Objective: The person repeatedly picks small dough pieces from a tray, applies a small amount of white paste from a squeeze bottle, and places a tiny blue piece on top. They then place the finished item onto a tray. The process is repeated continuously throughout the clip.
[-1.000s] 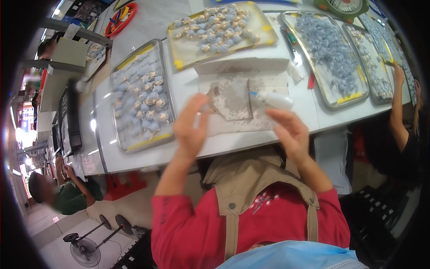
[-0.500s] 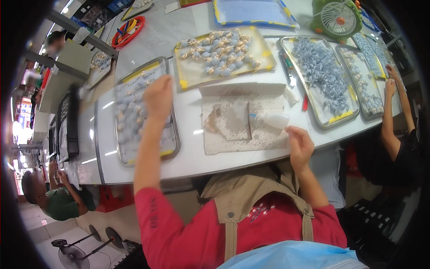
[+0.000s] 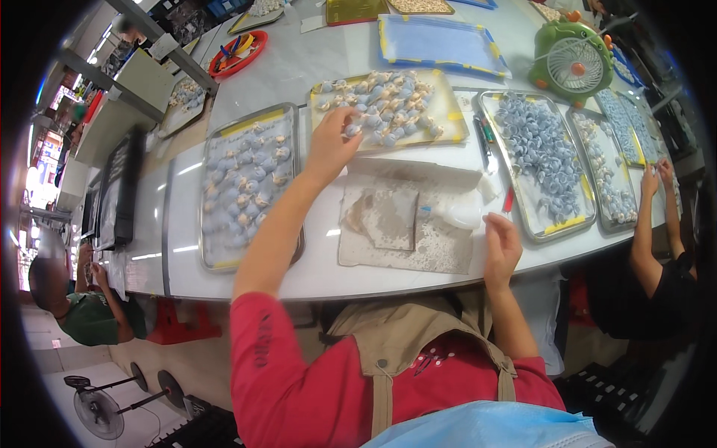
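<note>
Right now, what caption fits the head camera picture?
Left hand reaches into a yellow tray of small blue-and-tan pieces; right hand rests by a stained cloth.

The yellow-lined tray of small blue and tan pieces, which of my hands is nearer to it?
Left. The left hand reaches over the near left edge of the yellow-lined tray, fingers at its pieces. The right hand is nearer the table's front edge, beside the stained work cloth, well short of the tray.

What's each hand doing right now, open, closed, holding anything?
Left hand: fingers curled over small pieces at the edge of the yellow tray; grip cannot be told.
Right hand: half open, empty, beside the stained cloth.
</note>
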